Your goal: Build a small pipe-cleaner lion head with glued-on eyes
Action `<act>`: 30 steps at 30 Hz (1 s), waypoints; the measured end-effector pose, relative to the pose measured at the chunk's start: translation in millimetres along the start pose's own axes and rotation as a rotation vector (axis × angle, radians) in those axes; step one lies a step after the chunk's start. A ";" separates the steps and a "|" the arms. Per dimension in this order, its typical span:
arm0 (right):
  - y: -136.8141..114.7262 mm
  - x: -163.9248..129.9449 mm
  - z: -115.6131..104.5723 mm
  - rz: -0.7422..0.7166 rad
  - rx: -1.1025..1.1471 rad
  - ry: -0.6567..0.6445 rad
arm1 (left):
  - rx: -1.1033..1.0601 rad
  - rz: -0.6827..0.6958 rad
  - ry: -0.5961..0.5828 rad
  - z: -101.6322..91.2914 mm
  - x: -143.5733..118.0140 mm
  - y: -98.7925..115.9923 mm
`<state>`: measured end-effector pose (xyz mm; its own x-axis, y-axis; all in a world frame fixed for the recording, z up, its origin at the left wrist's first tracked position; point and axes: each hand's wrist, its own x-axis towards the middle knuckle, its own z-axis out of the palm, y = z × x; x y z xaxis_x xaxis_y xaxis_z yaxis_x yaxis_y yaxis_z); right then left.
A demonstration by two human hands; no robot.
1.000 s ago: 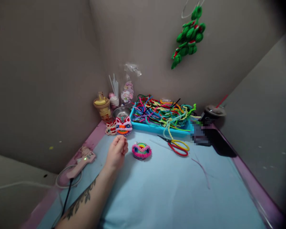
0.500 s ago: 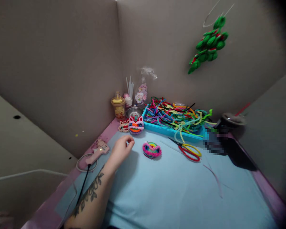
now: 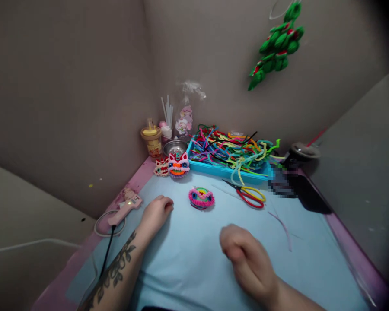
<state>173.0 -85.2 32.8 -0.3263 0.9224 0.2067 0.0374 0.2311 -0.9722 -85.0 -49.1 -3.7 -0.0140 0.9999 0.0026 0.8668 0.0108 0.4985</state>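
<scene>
Left hand (image 3: pixel 156 211): palm down on the light blue table cover (image 3: pixel 194 268), fingers curled loosely under, holding nothing; tattooed forearm runs back toward the lower left. Nearest item: a small pink-rimmed pipe-cleaner piece with rainbow centre (image 3: pixel 201 198), lying flat on the cover just right of the left fingertips, apart from them. Right hand (image 3: pixel 243 255): blurred, low over the cover nearer the person, fingers drawn in together; whether it pinches anything cannot be told. Pink glue gun (image 3: pixel 125 206): at the left table edge, just beyond the left hand, green light showing, black cord trailing toward the person. Finished lion-head figure (image 3: pixel 178 165): upright at the back, a smaller one touching its left side. Turquoise tray (image 3: pixel 227 172): at the rear, heaped with mixed-colour pipe cleaners. Scissors (image 3: pixel 248 195), red and yellow handles: flat just in front of the tray. Green ornament (image 3: pixel 275 45): hanging on the back wall.
</scene>
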 end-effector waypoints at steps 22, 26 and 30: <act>47.1 26.1 4.7 0.420 0.228 0.123 | 0.096 -0.082 0.080 -22.6 -49.6 -17.7; 45.8 24.9 4.5 0.402 0.193 0.105 | 0.110 -0.046 0.019 -24.0 -45.8 -14.6; 45.4 22.9 2.7 0.345 0.125 0.127 | 0.193 -0.054 0.119 -33.7 -49.8 -16.1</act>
<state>164.7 -54.4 -6.9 -0.1952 0.9720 -0.1306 0.0066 -0.1319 -0.9912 -115.1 -99.4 17.4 -0.1122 0.9898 0.0883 0.9422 0.0777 0.3261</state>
